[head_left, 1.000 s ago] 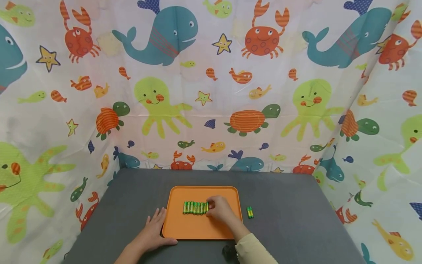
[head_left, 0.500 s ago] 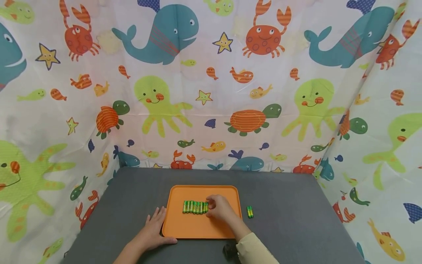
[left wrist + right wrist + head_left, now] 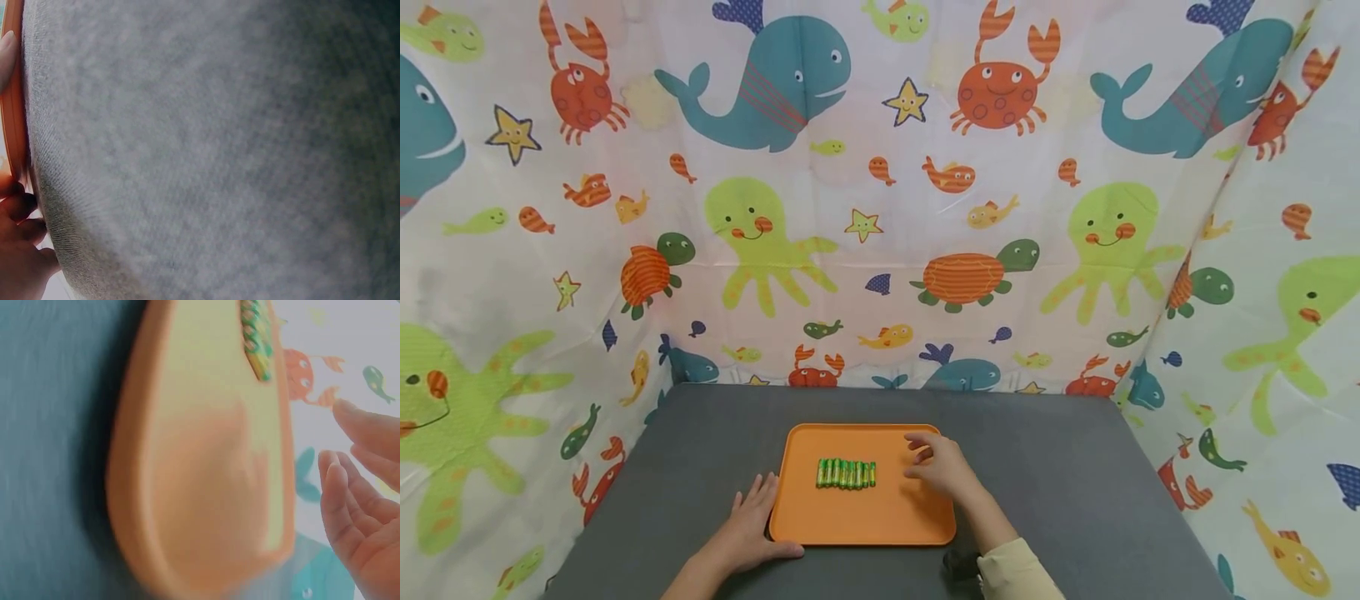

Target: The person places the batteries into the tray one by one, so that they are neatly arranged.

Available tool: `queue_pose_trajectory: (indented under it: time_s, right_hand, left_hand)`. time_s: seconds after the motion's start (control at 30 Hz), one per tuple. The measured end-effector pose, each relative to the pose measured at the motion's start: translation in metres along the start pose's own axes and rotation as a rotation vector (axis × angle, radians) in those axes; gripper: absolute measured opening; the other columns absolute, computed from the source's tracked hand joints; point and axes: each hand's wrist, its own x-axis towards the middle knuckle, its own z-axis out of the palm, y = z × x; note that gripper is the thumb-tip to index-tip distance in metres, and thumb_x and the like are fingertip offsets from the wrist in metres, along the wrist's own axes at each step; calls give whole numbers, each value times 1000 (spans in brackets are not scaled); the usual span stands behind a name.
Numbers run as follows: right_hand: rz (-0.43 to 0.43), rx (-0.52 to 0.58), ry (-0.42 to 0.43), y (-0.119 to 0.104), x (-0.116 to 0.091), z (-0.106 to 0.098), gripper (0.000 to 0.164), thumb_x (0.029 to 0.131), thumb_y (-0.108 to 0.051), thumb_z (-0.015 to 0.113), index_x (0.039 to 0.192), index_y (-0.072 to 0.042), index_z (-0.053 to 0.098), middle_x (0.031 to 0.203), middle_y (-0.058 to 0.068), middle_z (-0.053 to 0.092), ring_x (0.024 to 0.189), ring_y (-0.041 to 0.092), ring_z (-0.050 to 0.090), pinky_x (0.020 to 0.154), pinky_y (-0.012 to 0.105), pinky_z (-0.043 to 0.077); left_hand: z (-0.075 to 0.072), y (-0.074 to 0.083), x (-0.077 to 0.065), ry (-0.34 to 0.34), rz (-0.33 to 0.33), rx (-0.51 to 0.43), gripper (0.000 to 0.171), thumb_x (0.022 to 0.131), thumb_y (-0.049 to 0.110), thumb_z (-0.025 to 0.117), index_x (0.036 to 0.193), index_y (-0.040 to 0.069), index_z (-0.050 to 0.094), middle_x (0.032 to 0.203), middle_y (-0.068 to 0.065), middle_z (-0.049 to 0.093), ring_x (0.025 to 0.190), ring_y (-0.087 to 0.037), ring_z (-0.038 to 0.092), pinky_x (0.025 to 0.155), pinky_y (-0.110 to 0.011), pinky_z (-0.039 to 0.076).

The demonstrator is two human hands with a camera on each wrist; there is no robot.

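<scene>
A row of several green and yellow batteries (image 3: pixel 846 473) lies side by side on the orange tray (image 3: pixel 865 525). My left hand (image 3: pixel 747 523) rests at the tray's front left corner, fingers spread along its left side and thumb by the front edge; the left wrist view shows the thumb (image 3: pixel 6 59) on the orange rim. Over the tray's right part my right hand (image 3: pixel 942 467) hovers with loosely bent fingers and nothing between them, apart from the row. In the right wrist view, the end of the battery row (image 3: pixel 256 347) shows beyond the bare tray floor.
The tray stands on a dark grey table (image 3: pixel 1037 467). A curtain (image 3: pixel 880 275) printed with sea animals encloses the back and both sides. A black device (image 3: pixel 958 565) sits at my right wrist.
My right hand has let go of the end battery in the row and moved right. The pair of batteries right of the tray is now hidden behind it. The left hand has stayed still.
</scene>
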Motion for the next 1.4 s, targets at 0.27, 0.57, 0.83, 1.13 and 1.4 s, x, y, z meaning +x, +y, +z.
queue_pose_trajectory:
  time_s: [0.27,0.57,0.83,1.13,1.4]
  right_hand:
    - [64,-37,109,22,-18,-33,54,81,-7,85,131,-8,67,119,12,69,95,27,65,67,30,55]
    - [114,-105,113,66,-46,-60,59,73,-13,91,127,-11,70,124,6,70,100,26,66,74,35,55]
    - [120,-184,-63,85,-51,-69,63,69,0,89,128,-12,69,115,8,69,100,25,63,85,47,53]
    - [49,-230,-43,87,-48,-65,54,69,6,84,121,-7,72,115,9,66,93,23,61,80,42,52]
    - [153,-189,33,87,-48,-64,47,70,5,86,113,-8,73,104,5,68,89,18,64,76,36,53]
  left_hand:
    - [-1,-1,1,8,-3,3,131,70,69,80,161,-1,16,167,-23,16,155,-44,6,117,-72,4]
    - [4,-4,2,-9,0,-5,130,71,70,79,161,1,15,167,-22,15,155,-44,4,117,-72,3]
    - [2,-3,1,1,3,-3,131,71,69,80,161,0,15,167,-22,16,155,-44,6,117,-72,4]
    - [3,-5,2,-1,-1,1,130,71,70,79,161,1,15,167,-21,15,155,-43,5,118,-71,4]
    - [3,-5,1,-2,-3,-3,130,71,69,79,161,1,16,167,-21,15,155,-43,6,118,-71,4]
